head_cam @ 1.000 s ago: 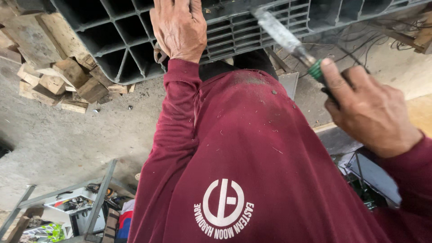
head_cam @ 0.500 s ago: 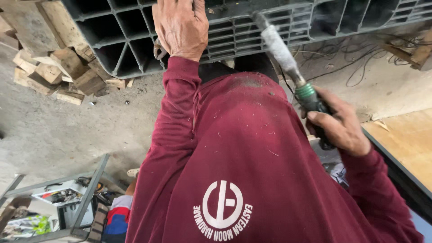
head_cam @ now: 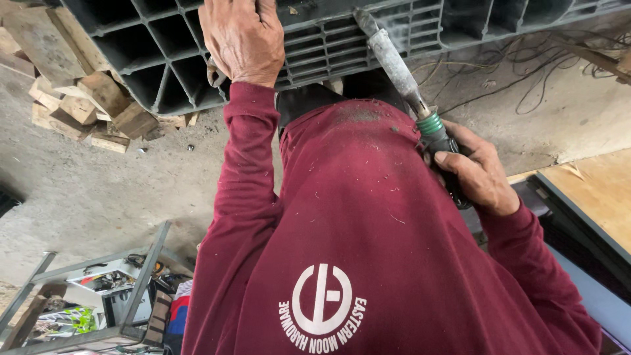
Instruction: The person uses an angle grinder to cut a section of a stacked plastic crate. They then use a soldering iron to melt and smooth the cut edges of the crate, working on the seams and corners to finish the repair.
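My left hand (head_cam: 243, 41) lies on the ribbed side of a dark grey plastic pallet (head_cam: 158, 46), its fingers curled over the edge at the top of the view. A thin metal loop (head_cam: 213, 73) pokes out beside the wrist. My right hand (head_cam: 476, 174) grips the dark handle of a heating iron (head_cam: 397, 66), which has a long grey metal shaft and a green ring. The tip of the iron touches the pallet's slats at the top centre, where a wisp of smoke rises. My maroon shirt fills the lower middle.
Several rough wooden blocks (head_cam: 79, 98) are piled on the concrete floor at the left, under the pallet. Loose wires (head_cam: 499, 72) trail across the floor at the right. A plywood board (head_cam: 591, 190) lies at the right edge. A grey metal rack (head_cam: 131, 283) holding clutter stands at the lower left.
My right hand has drawn left and closer to my body, steepening the iron while its tip stays on the pallet. My left hand has kept its place.
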